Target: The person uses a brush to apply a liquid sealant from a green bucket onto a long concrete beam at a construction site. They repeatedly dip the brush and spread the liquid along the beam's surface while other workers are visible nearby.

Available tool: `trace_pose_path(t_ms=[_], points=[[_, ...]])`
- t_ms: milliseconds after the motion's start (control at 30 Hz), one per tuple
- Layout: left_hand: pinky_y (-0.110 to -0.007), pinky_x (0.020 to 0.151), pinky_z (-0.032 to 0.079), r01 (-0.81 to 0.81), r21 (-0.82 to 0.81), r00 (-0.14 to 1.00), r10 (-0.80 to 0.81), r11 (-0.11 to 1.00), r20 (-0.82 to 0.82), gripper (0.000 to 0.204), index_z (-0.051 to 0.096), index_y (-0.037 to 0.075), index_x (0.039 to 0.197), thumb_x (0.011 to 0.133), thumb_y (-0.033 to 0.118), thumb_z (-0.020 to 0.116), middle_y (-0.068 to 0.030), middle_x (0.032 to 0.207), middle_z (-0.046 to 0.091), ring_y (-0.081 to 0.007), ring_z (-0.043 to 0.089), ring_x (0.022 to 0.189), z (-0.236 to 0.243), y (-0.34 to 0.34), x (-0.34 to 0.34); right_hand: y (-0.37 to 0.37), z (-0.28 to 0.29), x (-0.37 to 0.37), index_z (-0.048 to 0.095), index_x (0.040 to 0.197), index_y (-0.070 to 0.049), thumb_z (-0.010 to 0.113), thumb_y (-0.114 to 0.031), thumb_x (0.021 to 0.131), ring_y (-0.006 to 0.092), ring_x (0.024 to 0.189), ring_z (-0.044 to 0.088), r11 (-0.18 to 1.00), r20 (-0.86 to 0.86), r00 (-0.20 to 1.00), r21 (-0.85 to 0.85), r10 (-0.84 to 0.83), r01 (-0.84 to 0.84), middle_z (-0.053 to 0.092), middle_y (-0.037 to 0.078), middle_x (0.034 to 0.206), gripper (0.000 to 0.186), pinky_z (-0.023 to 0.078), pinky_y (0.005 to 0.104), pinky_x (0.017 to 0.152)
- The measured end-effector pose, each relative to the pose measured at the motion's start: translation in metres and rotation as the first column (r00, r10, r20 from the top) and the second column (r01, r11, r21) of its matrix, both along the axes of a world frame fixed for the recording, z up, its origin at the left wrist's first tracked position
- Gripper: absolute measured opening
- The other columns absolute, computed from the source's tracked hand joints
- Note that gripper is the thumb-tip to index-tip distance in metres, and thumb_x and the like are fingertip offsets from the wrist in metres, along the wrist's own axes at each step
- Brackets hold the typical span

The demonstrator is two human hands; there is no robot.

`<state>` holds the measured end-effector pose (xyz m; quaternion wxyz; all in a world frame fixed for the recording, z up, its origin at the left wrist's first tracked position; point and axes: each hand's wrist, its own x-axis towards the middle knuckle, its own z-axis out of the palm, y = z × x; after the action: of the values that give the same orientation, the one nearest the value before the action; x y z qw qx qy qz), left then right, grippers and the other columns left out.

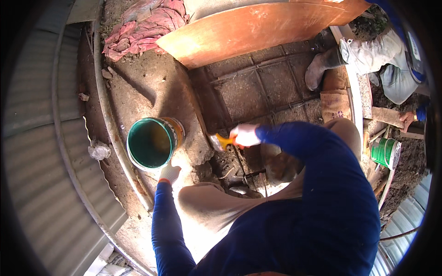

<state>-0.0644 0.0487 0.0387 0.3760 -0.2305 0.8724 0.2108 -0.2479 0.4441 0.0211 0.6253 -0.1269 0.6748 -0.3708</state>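
Note:
A paintbrush with a yellow handle (224, 141) is in my gloved right hand (245, 135), its fingers closed round the handle. The pale bristle end points left, over the edge of the concrete ledge beside the steel bar grid. To the left stands a round bucket (132, 146), green inside, with some liquid in it. My gloved left hand (170, 173) grips the bucket's near side at the rim; its fingertips are partly hidden. A gap separates the brush from the bucket.
A curved plywood sheet (258, 34) stands behind the steel bar grid (258, 69). Pink cloth (147, 25) lies far left. Corrugated metal (41, 161) lines the left. At right are a co-worker's boot (317, 69), hand (407, 120) on a board, and a green-and-white container (384, 152).

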Motion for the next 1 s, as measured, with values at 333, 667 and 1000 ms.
trace_pose_path(t_ms=[333, 667, 1000], points=[[-0.045, 0.119, 0.041, -0.006, -0.018, 0.995, 0.005, 1.000, -0.095, 0.091, 0.034, -0.006, 0.162, 0.084, 0.027, 0.066, -0.0413, 0.144, 0.056, -0.0490, 0.052, 0.140, 0.005, 0.006, -0.010, -0.061, -0.043, -0.019, 0.072, 0.097, -0.007, 0.064, -0.012, 0.095, 0.0222, 0.074, 0.066, 0.871, -0.355, 0.798, -0.131, -0.488, 0.474, 0.068, 0.010, 0.077, 0.010, 0.051, 0.0426, 0.067], [-0.041, 0.125, 0.034, -0.002, -0.082, 0.995, -0.006, 0.997, -0.097, 0.091, 0.034, -0.005, 0.163, 0.088, 0.032, 0.069, -0.0459, 0.159, 0.033, -0.0504, 0.037, 0.152, -0.010, 0.002, -0.007, 0.014, 0.001, 0.022, 0.073, 0.107, -0.005, 0.064, -0.016, 0.095, 0.0184, 0.064, 0.065, 0.993, -0.306, 0.945, -0.004, 0.113, -0.120, 0.074, 0.010, 0.080, 0.019, 0.050, 0.0366, 0.056], [-0.040, 0.130, 0.022, -0.068, -0.049, 0.985, 0.059, 0.996, -0.162, 0.090, 0.032, -0.005, 0.164, 0.088, 0.028, 0.069, -0.0461, 0.166, 0.017, -0.0502, 0.018, 0.161, -0.010, 0.001, 0.014, -0.009, -0.043, -0.055, 0.077, 0.111, -0.002, 0.068, -0.005, 0.090, 0.0145, 0.060, 0.066, 0.975, -0.289, 0.956, -0.192, 0.053, -0.112, 0.075, 0.007, 0.082, 0.023, 0.050, 0.0320, 0.052]])
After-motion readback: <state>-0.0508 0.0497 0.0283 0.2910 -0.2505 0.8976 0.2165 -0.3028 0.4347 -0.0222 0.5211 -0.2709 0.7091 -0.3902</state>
